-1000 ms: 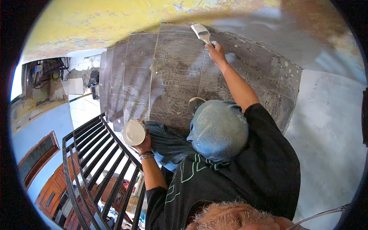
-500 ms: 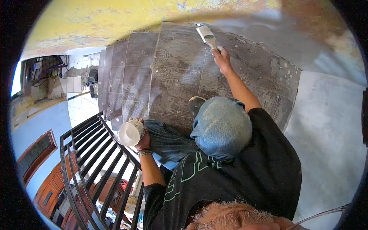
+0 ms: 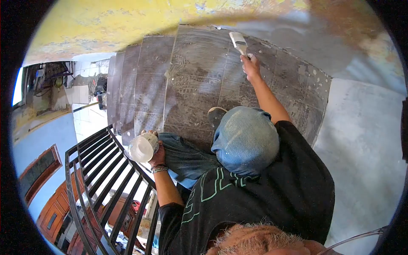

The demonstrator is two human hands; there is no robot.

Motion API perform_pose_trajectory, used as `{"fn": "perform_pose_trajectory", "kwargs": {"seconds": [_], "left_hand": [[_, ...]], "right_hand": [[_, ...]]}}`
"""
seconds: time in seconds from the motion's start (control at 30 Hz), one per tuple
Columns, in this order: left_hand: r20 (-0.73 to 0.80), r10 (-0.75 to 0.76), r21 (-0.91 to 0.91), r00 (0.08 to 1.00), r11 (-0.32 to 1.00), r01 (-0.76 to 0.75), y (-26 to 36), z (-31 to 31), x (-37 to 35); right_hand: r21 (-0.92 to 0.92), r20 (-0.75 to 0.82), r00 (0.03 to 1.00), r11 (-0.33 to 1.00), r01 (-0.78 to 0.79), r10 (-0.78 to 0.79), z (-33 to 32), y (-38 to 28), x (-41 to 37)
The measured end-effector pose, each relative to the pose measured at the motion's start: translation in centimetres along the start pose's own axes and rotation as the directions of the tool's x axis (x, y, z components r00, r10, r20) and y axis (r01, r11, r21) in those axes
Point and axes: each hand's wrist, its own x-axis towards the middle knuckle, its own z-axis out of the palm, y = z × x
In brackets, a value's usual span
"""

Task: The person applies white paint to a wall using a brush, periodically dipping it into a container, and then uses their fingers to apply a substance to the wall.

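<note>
My right hand (image 3: pixel 250 67) is wrapped round the handle of a wide paintbrush (image 3: pixel 239 41). The brush's pale bristle end points away from me, close to where the wall meets the tiled floor. Low on the left, by the railing, my left hand (image 3: pixel 156 151) grips a translucent plastic cup (image 3: pixel 142 148) from its side. The cup is tilted and has whitish marks on it. What it contains cannot be made out clearly.
Dark, dusty tiles (image 3: pixel 193 97) cover the landing, with steps (image 3: pixel 127 80) on the left. A black metal railing (image 3: pixel 106 170) runs along my left side. Ahead stands a patchy yellow wall (image 3: pixel 119 21), turning grey (image 3: pixel 293 36); a pale grey wall (image 3: pixel 361 140) is on the right.
My right hand and the paintbrush have shifted slightly to the right, the brush tip dropping a little away from the wall's edge. My left hand still grips the cup, almost in place.
</note>
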Motion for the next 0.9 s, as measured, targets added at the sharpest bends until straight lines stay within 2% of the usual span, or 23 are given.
{"fn": "perform_pose_trajectory", "kwargs": {"seconds": [0.03, 0.07, 0.13, 0.17, 0.23, 0.3, 0.47, 0.53, 0.57, 0.63, 0.73, 0.8, 0.87, 0.9], "left_hand": [[0.034, -0.025, -0.072, 0.999, 0.997, 0.028, 0.0, 0.1, 0.1], [0.035, -0.028, -0.069, 0.999, 0.997, 0.030, 0.1, 0.0, 0.0], [-0.024, 0.020, 0.090, 0.999, 0.996, -0.018, 0.1, -0.1, -0.2], [-0.025, 0.021, 0.090, 0.999, 0.996, -0.019, 0.1, -0.1, -0.3], [-0.019, 0.001, -0.020, 1.000, 1.000, -0.002, 0.2, 0.0, -0.3], [-0.001, -0.007, -0.045, 1.000, 0.999, 0.007, 0.2, 0.3, -0.3], [0.026, -0.017, -0.081, 1.000, 0.997, 0.019, 0.2, -0.6, -0.2], [0.018, 0.019, 0.036, 1.000, 0.999, -0.019, 0.2, -0.7, -0.1], [0.017, 0.019, 0.033, 1.000, 0.999, -0.020, 0.2, -0.3, -0.2], [0.001, -0.016, -0.146, 1.000, 0.989, 0.016, 0.3, 0.6, -0.4], [0.009, -0.026, -0.140, 1.000, 0.990, 0.027, 0.2, 0.4, -0.1], [0.005, -0.022, -0.162, 1.000, 0.987, 0.022, 0.0, 0.7, -0.2], [-0.005, -0.019, -0.177, 1.000, 0.984, 0.018, 0.0, 0.6, -0.4], [-0.004, -0.032, -0.172, 0.999, 0.985, 0.031, 0.1, 0.4, -0.3]], "right_hand": [[0.002, -0.003, 1.000, 1.000, 0.001, -0.001, 0.3, -0.3, -0.1], [-0.016, 0.024, 1.000, 1.000, 0.016, -0.016, 0.6, -0.6, -0.1], [-0.033, 0.055, 0.998, 0.999, 0.029, -0.028, 1.4, -0.6, 0.4], [-0.081, 0.077, 0.994, 0.993, 0.085, -0.079, 1.9, -0.2, 1.2], [-0.129, 0.103, 0.986, 0.981, 0.143, -0.130, 2.7, 0.0, 2.1], [-0.197, 0.172, 0.952, 0.938, 0.285, -0.253, 3.7, 0.0, 2.6], [-0.302, 0.155, 0.967, 0.922, 0.241, -0.201, 5.0, -1.2, 3.5], [-0.324, 0.131, 0.976, 0.923, 0.207, -0.174, 4.6, -1.9, 3.1], [-0.249, 0.100, 0.987, 0.957, 0.150, -0.128, 3.9, -2.0, 2.9], [-0.080, 0.086, 0.995, 0.995, 0.056, -0.050, 2.5, -2.1, 2.7], [-0.031, -0.004, 0.999, 0.999, 0.039, -0.039, 0.4, -2.2, 2.0], [0.002, 0.006, 1.000, 1.000, 0.030, -0.030, -0.4, -4.1, 0.5], [0.112, 0.013, 0.990, 0.984, 0.137, -0.139, -0.8, -5.6, -1.1], [0.107, 0.001, 0.989, 0.983, 0.149, -0.150, -1.1, -5.4, -1.6]]}}
